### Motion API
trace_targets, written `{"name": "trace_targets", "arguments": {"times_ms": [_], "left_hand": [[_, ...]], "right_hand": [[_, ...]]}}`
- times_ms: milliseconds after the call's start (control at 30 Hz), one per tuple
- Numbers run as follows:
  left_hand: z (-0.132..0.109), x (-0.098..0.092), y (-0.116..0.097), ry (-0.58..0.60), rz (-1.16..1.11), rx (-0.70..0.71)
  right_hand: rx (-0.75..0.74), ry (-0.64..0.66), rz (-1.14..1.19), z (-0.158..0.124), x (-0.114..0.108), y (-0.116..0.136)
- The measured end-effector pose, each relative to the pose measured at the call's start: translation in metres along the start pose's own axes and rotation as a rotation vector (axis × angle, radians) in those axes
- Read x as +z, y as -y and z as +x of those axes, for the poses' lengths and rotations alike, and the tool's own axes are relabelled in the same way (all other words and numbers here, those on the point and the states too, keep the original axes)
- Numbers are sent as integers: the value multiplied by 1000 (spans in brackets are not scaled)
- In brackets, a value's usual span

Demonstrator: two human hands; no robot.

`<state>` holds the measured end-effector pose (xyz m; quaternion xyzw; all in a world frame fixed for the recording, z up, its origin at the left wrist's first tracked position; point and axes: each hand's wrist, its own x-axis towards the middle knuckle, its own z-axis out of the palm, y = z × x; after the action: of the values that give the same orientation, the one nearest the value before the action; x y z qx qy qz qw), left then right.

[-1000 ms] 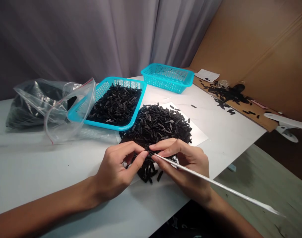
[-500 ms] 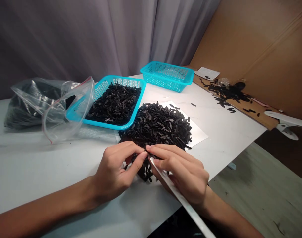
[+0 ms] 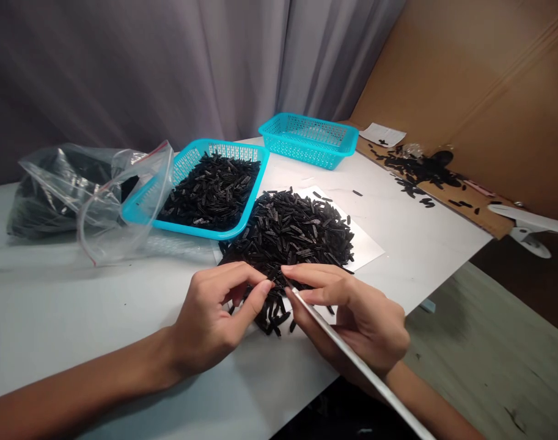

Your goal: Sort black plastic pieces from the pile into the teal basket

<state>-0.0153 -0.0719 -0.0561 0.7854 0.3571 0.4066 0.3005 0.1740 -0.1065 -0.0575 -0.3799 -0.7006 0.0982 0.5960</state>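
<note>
"On the white table?"
"A blue basket, and just beside it a heap of black pieces."
"And the grip?"
"Left hand pinched narrow, on what I can't tell; right hand holding a white stick by the heap."

Place: a makeshift work corner; home or workshop cannot be told
Grey curtain: hung behind the worktop
Cardboard panel: stood along one side
Plastic baskets: set out on top
</note>
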Motion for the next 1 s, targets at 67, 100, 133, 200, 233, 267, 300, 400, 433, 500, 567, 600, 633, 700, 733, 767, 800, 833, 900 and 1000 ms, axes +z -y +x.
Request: {"name": "trace_targets", "arguments": {"times_ms": [67,100,133,200,233,267,300,400,433,500,567,600,633,700,733,767,800,833,900,1000], "left_hand": [[0,0,0,-2,-1,9],[0,0,1,-2,-1,14],[0,0,1,1,-1,17],[-1,0,2,5,0,24],[-1,0,2,7,3,30],[-1,0,2,10,7,36],[-1,0,3,12,12,43],[-1,0,3,18,26,61],[-1,0,3,19,29,63],[-2,0,3,21,37,74],[-2,0,3,19,49,103],[-2,0,3,15,57,122],[-2,0,3,12,68,141],[-2,0,3,7,90,168],[-3,0,3,10,98,174],[-3,0,3,13,106,173],[-3,0,3,15,109,169],[-3,0,3,15,110,162],[-3,-1,3,9,103,148],[-1,-1,2,8,87,129]], "right_hand": [[70,5,44,-1,1,1],[107,18,57,-1,1,1],[137,34,68,-1,0,2],[172,53,86,-1,-1,3],[183,59,91,-1,-2,3],[186,60,94,-1,-2,3],[187,60,96,-1,-3,3],[176,61,94,-1,-2,1],[169,60,86,-1,-2,0],[120,69,65,-1,-2,-1],[33,91,27,-1,-2,-3],[-20,106,5,-2,-2,-3],[-66,123,-21,-2,-2,-3],[-133,142,-80,-3,0,-3],[-156,141,-110,-3,1,-3],[-178,133,-138,-3,2,-2],[-196,119,-164,-3,4,-2],[-209,107,-187,-3,5,-2],[-216,86,-223,-2,6,-2],[-189,65,-268,-2,4,-2]]}}
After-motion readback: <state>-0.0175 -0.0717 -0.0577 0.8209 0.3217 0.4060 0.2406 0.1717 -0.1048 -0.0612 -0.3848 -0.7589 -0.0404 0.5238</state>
